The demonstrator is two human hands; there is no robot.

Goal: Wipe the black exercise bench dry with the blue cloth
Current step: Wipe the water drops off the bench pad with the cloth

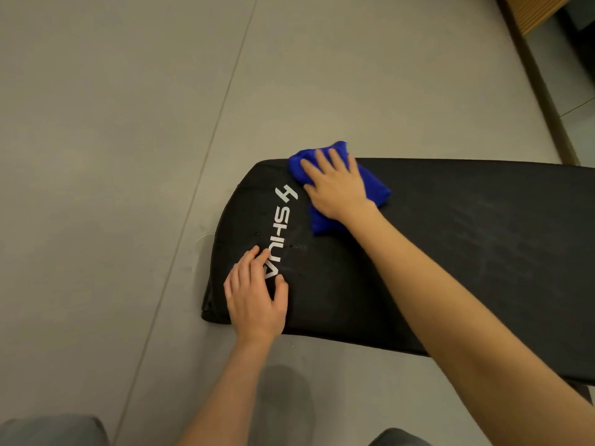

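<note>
A grey floor [128,123] fills most of the view, crossed by thin seams. On it stands the black bench [450,252], its long pad running from the rounded left end off the right edge. White lettering [280,233] runs across the pad near that rounded end, and faint pale streaks show on the pad further right. A wooden strip [541,82] slants down the upper right corner.

The right hand [336,185] lies flat on the blue cloth [375,188], fingers spread and not curled round it, pressing it down. The cloth is bunched and sits on the pad's far edge, just right of the lettering, with a corner poking past the edge.

The left hand [257,300] rests open on the pad's near left corner, fingertips touching the lettering, holding nothing.
</note>
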